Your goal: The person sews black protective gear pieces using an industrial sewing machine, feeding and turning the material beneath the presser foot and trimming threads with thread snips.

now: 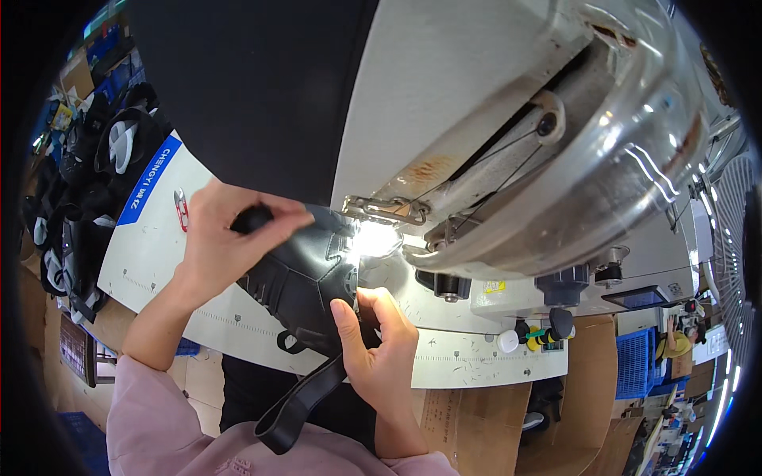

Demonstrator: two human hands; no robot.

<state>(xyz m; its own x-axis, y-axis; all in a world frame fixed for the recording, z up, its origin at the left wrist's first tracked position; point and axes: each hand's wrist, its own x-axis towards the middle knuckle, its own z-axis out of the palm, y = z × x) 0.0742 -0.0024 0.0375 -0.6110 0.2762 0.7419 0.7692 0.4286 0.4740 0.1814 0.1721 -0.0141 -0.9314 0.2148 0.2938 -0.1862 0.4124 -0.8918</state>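
Note:
A black leather shoe upper (305, 266) with stitched seams, small side loops and a long strap lies on the white sewing machine table, its right edge at the brightly lit needle area. At its upper left my left hand (230, 234), slightly blurred, has thumb and fingers curled round a black part of it. My right hand (377, 345) pinches the upper's near right edge between thumb and fingers. The strap (298, 404) hangs from there toward my lap. Above stands the sewing machine head (508, 151), with thread running down it; its needle is lost in the glare.
Red-handled thread snips (181, 210) lie left of my left hand. A heap of black shoe parts (83, 190) fills the far left. A black panel (254, 87) overhangs the table. Small bottles (536, 333) stand at the right, above an open cardboard box (567, 397).

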